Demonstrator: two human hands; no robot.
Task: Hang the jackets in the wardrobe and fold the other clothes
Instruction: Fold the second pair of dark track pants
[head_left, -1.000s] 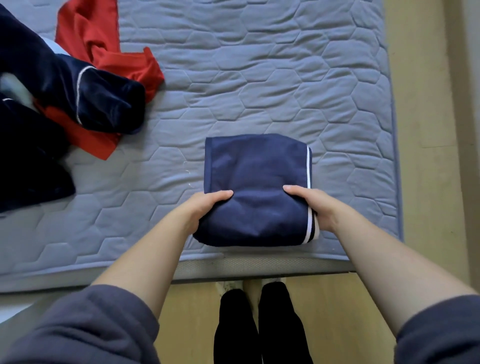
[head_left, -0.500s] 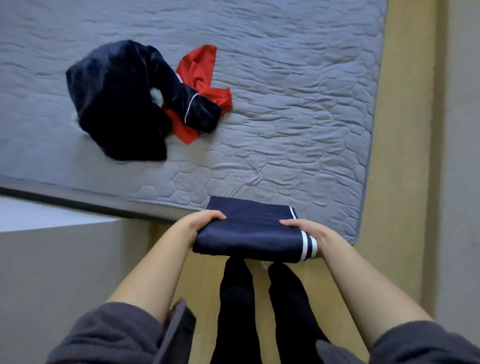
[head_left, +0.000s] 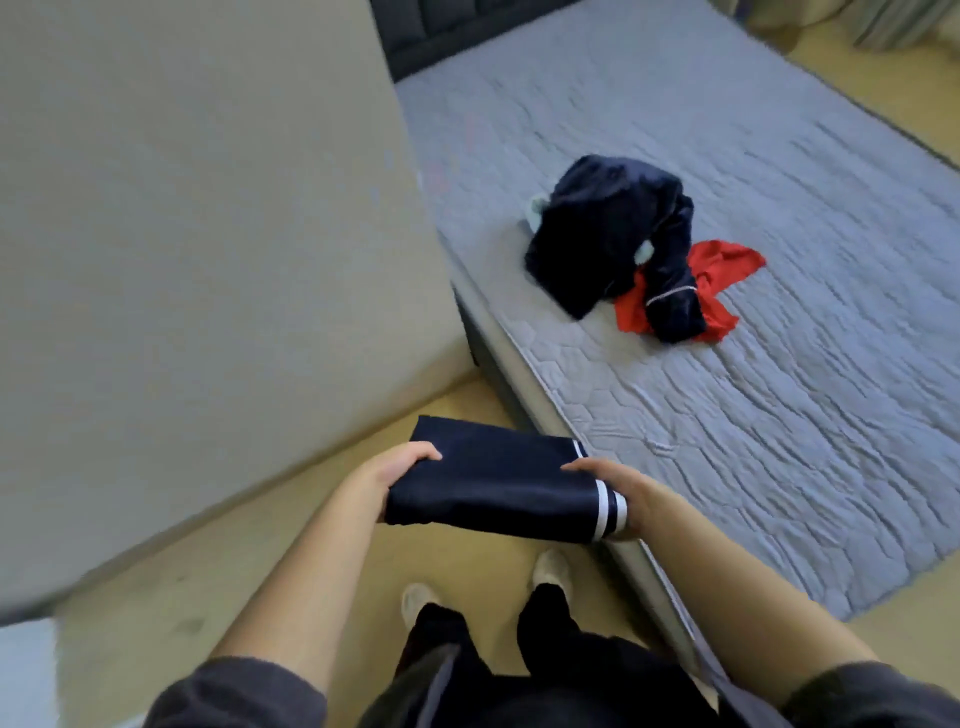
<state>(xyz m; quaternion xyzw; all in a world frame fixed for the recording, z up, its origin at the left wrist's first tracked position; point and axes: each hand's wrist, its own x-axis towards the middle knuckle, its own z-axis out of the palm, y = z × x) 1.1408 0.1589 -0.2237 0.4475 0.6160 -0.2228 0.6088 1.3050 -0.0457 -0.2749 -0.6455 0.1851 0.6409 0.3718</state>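
The head view shows two hands, one folded navy garment (head_left: 493, 483), one crumpled dark navy garment (head_left: 608, 249) and one red garment (head_left: 727, 270). The left hand (head_left: 384, 478) grips the folded piece's left edge, thumb lying on top and fingers tucked beneath. The right hand (head_left: 618, 493) grips the opposite end, where two white stripes run across the cloth, thumb on top and fingers curled under. The folded garment hangs flat between both hands, above the yellowish floor (head_left: 156, 597) and just beside the near edge of the grey quilted mattress (head_left: 779, 415). The crumpled navy garment lies on the mattress well beyond the right hand, up and ahead of it. The red garment lies partly under that heap, on its side farther from the hands. A plain beige panel (head_left: 182, 208) rises beyond the left hand.
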